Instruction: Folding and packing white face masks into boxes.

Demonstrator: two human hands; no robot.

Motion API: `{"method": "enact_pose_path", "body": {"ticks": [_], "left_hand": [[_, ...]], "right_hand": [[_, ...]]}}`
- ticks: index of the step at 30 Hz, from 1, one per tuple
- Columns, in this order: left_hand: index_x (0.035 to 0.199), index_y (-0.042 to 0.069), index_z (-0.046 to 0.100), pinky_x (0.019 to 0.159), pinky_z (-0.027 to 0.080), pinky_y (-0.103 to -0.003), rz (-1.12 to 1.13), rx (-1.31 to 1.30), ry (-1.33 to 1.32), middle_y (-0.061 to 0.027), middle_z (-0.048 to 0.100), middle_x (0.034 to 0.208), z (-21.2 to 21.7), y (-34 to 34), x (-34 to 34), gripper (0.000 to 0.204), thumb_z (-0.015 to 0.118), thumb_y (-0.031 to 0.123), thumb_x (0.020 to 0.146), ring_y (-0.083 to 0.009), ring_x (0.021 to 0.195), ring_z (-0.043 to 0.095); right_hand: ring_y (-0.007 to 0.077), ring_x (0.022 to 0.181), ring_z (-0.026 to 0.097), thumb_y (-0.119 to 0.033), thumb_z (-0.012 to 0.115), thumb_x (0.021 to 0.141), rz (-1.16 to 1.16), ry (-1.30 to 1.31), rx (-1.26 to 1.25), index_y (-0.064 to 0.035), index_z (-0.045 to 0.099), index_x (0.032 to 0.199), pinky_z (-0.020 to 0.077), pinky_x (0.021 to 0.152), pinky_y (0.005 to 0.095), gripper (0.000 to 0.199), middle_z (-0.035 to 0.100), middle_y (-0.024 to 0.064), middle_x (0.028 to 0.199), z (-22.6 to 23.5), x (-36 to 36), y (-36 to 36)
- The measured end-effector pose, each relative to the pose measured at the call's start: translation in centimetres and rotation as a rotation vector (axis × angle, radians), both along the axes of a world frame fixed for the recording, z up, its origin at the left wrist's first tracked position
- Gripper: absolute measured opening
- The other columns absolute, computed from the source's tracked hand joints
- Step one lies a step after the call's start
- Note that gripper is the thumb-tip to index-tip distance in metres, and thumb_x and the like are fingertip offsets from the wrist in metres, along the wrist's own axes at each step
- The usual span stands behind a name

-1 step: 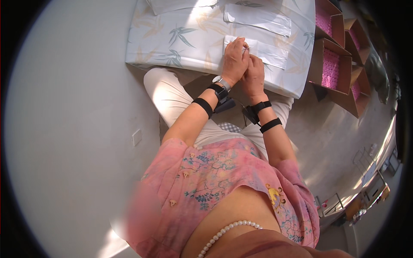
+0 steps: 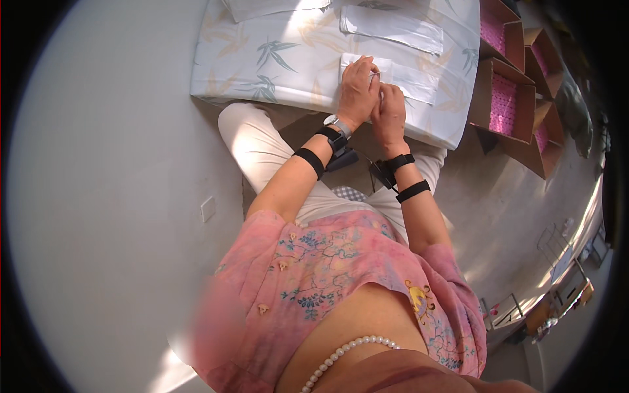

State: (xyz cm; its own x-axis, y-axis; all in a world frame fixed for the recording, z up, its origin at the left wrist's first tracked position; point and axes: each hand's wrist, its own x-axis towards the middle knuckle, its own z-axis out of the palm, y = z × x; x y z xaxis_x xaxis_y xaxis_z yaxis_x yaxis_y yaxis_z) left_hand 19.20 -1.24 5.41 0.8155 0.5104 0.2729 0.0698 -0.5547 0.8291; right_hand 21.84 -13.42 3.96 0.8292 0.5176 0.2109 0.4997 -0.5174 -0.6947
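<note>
At the near edge of the table, a folded white cloth strip (image 2: 414, 82) lies flat under my hands. My left hand (image 2: 358, 95) rests on its left end, fingers bent and pinched at the fabric. A thin light sliver shows by those fingertips, too small to name. Close against it on the right is my right hand (image 2: 390, 116), its fingers curled in; whatever they hold is hidden. Beyond them lies a second folded white cloth (image 2: 392, 30), apart from the first.
A pale leaf-patterned cloth covers the table (image 2: 226, 62). More white fabric (image 2: 275, 6) sits at its far left. Right of the table stand several open cardboard boxes (image 2: 481, 98) with pink lining. My knees are under the near edge.
My right hand has shifted very slightly to the right. My left hand and the cloths have not visibly moved.
</note>
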Motion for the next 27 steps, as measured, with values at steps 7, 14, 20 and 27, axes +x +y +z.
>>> {"method": "enact_pose_path", "body": {"ticks": [7, 14, 20, 27], "left_hand": [[0.104, 0.006, 0.066, 0.117, 0.04, -0.054, -0.028, 0.142, -0.01, -0.0165, 0.067, 0.129, -1.4, -0.3, 0.0, 0.016, 0.072, 0.007, 0.089, -0.0373, 0.132, 0.059], [0.106, 0.006, 0.07, 0.116, 0.04, -0.052, -0.045, 0.213, -0.008, -0.0148, 0.067, 0.13, -1.3, -0.4, -0.1, 0.022, 0.076, 0.008, 0.085, -0.0342, 0.132, 0.059], [0.12, 0.014, 0.062, 0.114, 0.031, -0.049, 0.059, 0.325, 0.114, -0.007, 0.055, 0.133, -1.5, 0.8, -2.3, 0.05, 0.086, 0.014, 0.077, -0.031, 0.133, 0.046], [0.122, 0.013, 0.059, 0.112, 0.033, -0.048, 0.12, 0.333, 0.132, -0.0089, 0.056, 0.13, -2.1, 2.3, -3.8, 0.05, 0.082, 0.012, 0.078, -0.0305, 0.131, 0.048]], "right_hand": [[0.023, 0.076, 0.072, -0.037, 0.062, 0.105, -0.361, 0.982, 0.238, -0.0003, 0.075, 0.106, 0.0566, 0.075, 0.0369, 0.039, 0.079, 0.0157, 0.094, 0.4, 5.9, -0.1], [0.0324, 0.088, 0.075, -0.032, 0.07, 0.094, -0.252, 0.476, 0.012, -0.0006, 0.077, 0.101, 0.057, 0.083, 0.0446, 0.032, 0.079, 0.0166, 0.095, -1.9, 6.7, -0.1], [0.0374, 0.088, 0.075, -0.025, 0.07, 0.091, -0.257, 0.385, -0.042, -0.0018, 0.075, 0.096, 0.0571, 0.082, 0.0462, 0.025, 0.077, 0.0186, 0.092, -1.0, 5.9, 0.2], [0.0398, 0.084, 0.074, -0.025, 0.069, 0.092, -0.248, 0.268, -0.072, -0.0041, 0.074, 0.095, 0.057, 0.079, 0.048, 0.022, 0.077, 0.0171, 0.089, -0.3, 6.1, 0.1]]}}
